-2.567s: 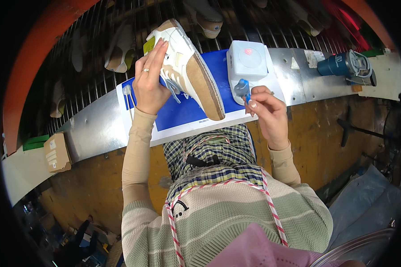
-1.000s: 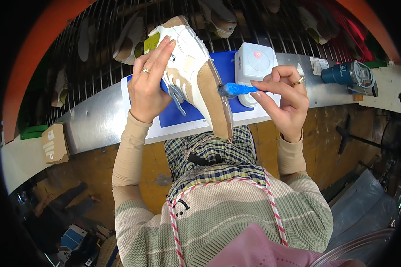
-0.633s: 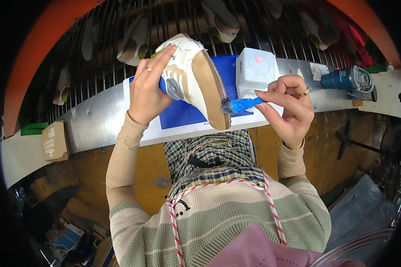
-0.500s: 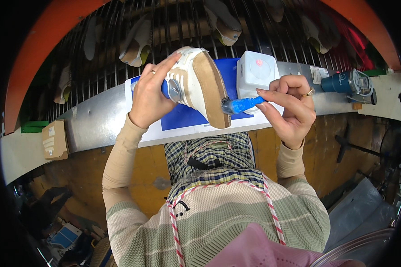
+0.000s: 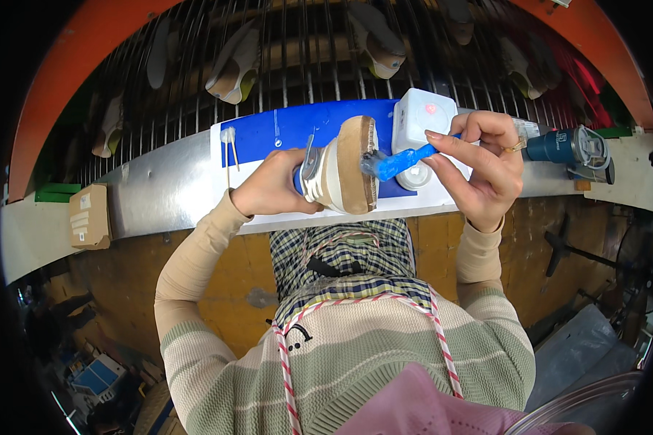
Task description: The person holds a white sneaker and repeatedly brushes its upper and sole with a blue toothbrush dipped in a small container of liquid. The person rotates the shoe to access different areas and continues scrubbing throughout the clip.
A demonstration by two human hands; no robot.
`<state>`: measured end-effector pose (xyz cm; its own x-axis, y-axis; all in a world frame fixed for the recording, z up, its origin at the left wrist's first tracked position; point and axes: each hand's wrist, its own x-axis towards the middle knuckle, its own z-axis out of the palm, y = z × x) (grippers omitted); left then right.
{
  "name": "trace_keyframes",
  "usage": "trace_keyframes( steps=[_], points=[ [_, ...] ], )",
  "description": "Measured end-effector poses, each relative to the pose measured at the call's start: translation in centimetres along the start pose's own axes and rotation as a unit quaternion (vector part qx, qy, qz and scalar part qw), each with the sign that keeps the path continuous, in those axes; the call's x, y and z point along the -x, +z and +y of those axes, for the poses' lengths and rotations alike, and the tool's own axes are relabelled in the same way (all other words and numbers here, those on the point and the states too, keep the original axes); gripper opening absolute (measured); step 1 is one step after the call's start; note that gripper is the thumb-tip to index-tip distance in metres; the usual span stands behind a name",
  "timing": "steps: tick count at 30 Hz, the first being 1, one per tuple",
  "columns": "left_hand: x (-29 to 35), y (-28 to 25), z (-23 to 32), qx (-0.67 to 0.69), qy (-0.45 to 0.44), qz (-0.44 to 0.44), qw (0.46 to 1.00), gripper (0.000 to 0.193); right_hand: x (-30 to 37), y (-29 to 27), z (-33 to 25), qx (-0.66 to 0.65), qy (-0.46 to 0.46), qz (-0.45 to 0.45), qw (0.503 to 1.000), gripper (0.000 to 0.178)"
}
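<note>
Shoe (image 5: 341, 174) now lower, brush (image 5: 395, 163) touching sole (right hand (image 5: 486, 167)).

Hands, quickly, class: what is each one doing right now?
Left hand: closed around the shoe, sole facing out.
Right hand: closed on the blue brush, bristles against the sole.

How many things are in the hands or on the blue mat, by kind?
Tan-soled white shoe, in left hand: 1
Blue-handled brush, in right hand: 1
White square plastic container: 1
Thin wooden sticks: 2
Total: 5
</note>
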<state>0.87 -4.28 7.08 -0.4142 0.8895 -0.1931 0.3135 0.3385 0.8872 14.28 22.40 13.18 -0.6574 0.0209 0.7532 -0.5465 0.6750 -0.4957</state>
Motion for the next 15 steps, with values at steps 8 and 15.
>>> trace_keyframes(
  steps=[8,15],
  points=[
    [0.0,0.8,-0.8,0.045,0.012,-0.05,0.998,0.057,0.6,0.3,-0.3,-0.06,0.086,-0.019,0.994,0.031],
    [0.0,-0.1,0.9,-0.018,-0.019,0.015,1.0,0.063,1.9,1.8,-2.1,-0.233,0.258,0.036,0.937,0.026]
  ],
)
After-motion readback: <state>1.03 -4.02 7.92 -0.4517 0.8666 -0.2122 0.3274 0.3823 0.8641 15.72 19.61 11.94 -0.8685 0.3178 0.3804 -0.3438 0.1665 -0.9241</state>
